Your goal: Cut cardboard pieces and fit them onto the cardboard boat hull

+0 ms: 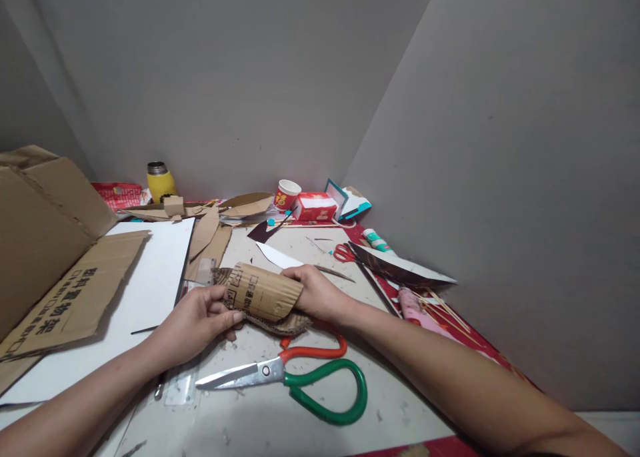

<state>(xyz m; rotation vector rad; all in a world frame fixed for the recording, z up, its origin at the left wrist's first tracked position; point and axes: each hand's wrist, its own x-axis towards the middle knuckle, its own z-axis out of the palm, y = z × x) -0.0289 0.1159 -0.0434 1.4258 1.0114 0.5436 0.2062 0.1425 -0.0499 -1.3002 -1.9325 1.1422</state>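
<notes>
Between my two hands is a curved piece of corrugated cardboard (pixel 267 291) with printed characters, bent over another rounded cardboard layer beneath it. My left hand (pixel 213 313) pinches its left end, thumb in front. At the right end, my right hand (pixel 317 290) grips it from behind, with most of its fingers hidden by the cardboard. Just below, large scissors (pixel 265 371) with one orange and one green handle lie on the pale work board (pixel 240 423), blades pointing left.
A cardboard box (pixel 40 223) and a printed flap (pixel 75 297) stand at left. Behind are a yellow bottle (pixel 161 185), a paper cup (pixel 287 194), a red tissue pack (pixel 316 207) and cardboard scraps (pixel 205 233). Red-handled scissors (pixel 344 252) and a dark curved sheet (pixel 400 267) lie right. Grey walls enclose the table.
</notes>
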